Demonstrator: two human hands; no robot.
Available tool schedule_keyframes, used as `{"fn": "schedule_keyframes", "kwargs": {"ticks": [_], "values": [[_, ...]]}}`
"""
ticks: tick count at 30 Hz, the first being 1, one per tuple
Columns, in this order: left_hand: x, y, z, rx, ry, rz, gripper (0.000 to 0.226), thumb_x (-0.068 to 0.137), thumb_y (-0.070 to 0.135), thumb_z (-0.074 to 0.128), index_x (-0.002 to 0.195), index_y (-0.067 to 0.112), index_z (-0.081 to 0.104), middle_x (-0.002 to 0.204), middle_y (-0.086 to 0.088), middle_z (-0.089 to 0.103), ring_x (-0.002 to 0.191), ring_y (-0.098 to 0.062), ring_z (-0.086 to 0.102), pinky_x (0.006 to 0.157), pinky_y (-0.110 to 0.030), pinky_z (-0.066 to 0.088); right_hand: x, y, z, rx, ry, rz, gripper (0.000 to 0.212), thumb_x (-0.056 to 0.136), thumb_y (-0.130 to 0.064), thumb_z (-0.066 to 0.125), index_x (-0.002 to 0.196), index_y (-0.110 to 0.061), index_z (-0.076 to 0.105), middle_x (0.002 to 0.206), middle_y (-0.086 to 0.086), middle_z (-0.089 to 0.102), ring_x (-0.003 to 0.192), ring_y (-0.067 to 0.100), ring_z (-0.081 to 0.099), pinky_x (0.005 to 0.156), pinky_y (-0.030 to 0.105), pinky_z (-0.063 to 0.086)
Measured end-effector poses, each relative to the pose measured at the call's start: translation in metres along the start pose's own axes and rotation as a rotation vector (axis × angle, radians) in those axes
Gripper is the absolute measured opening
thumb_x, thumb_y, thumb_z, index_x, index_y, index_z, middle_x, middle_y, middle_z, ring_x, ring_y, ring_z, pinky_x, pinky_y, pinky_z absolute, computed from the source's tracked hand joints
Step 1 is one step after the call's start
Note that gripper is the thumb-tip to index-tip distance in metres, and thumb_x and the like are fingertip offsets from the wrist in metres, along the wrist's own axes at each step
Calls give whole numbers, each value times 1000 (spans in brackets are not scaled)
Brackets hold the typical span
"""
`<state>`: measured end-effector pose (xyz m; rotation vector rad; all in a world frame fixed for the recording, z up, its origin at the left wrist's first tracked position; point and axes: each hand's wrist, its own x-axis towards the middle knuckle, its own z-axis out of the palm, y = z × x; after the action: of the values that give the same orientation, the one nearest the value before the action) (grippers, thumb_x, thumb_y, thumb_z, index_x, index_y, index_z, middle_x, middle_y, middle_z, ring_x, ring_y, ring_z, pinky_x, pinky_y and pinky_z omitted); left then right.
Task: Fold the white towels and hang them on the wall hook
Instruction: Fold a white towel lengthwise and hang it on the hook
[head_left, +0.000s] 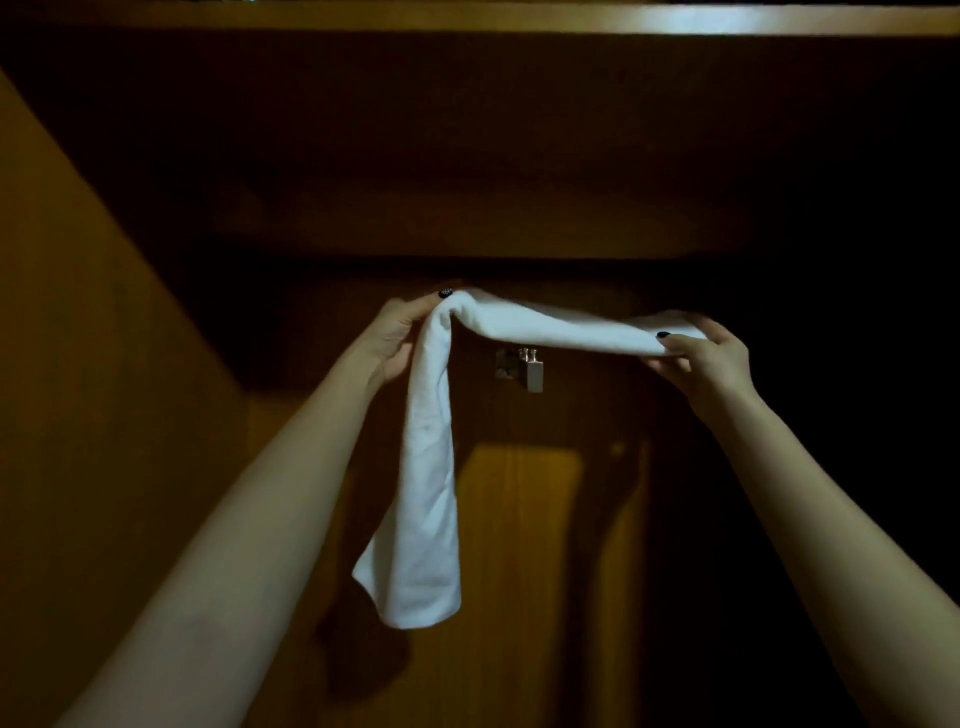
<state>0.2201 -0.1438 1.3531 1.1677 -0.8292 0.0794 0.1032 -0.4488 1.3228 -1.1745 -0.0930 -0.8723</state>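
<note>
Both arms reach up toward a dark wooden wall, and between them stretches a white towel (550, 325), folded lengthwise into a narrow band. The left hand (397, 338) pinches the band at its bend, thumb and fingertips pressed together on the cloth, a dark-painted nail showing at the very top of the fold. From that pinch one length hangs straight down in a soft, limp strip with a rounded lower end, well below the hands. The other length runs almost level across to the right hand (701, 356), which grips the band's far end, thumb on the near face and fingers curled underneath, another dark nail resting on the white fabric. The cloth looks thick and matte, a plush weave with gentle creases, not crisp. Just beneath the level stretch, and apart from it, sits the wall hook (524, 366): a small square metal plate, shiny, with two short pegs standing up from it. The towel is held in the air above the hook, touching only the two hands. Warm light catches a paler wooden panel (519, 545) lower on the wall.
</note>
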Motion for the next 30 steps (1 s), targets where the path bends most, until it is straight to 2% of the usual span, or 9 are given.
{"fn": "schedule_keyframes", "kwargs": {"ticks": [4,8,14,18,21,23,25,27,30], "values": [[17,-40,5,-85,52,-74,21,94,4,47,85,6,66,70,1,71,72,-8,66,76,-20,50,11,34,-10,31,54,61,63,88,9,56,146,-3,35,132,28,48,102,35,63,81,36,54],[19,-71,5,-91,69,-92,41,96,9,45,69,16,75,69,5,71,68,-4,67,64,-16,52,4,61,-24,131,78,141,55,87,11,56,138,1,39,103,18,58,88,27,66,69,32,56],[10,-108,4,-43,87,-138,22,97,19,47,93,12,68,81,-1,72,80,-13,66,75,-24,50,-20,108,-36,251,81,286,43,86,14,55,127,0,49,105,19,57,91,28,64,63,35,58],[-2,-130,17,-57,105,-185,27,99,27,46,105,13,67,81,3,71,75,-8,66,60,-19,52,-45,144,-27,329,110,446,16,87,12,58,95,-2,56,96,20,58,72,29,66,56,39,61],[-14,-144,20,-4,167,-152,26,99,30,46,118,22,61,91,10,69,76,-2,67,57,-16,51,-66,166,-20,356,20,503,9,92,-2,60,101,-3,57,104,18,58,87,38,68,64,41,61],[-27,-157,12,46,157,-138,25,99,32,46,123,33,55,104,16,65,85,2,67,61,-17,53,-80,177,-20,302,-66,472,17,95,-11,58,111,-4,58,101,10,56,99,39,65,76,43,58],[-45,-174,0,8,152,-182,29,98,33,48,127,32,52,105,17,66,90,-2,67,66,-21,54,-92,186,-22,189,-146,406,28,96,-15,58,122,-5,55,96,6,56,101,36,65,80,44,58],[-66,-192,-10,-49,172,-239,27,99,30,48,121,21,60,91,7,69,82,-11,67,65,-26,54,-101,192,-23,7,-187,344,24,95,-15,60,118,-10,57,101,7,62,96,31,68,74,39,60],[-96,-216,-19,-74,182,-276,26,98,23,49,93,17,74,81,-2,70,77,-17,67,64,-28,54,-104,200,-26,-245,-184,231,14,97,-15,57,108,-9,60,94,12,69,80,23,72,62,34,61]]}}
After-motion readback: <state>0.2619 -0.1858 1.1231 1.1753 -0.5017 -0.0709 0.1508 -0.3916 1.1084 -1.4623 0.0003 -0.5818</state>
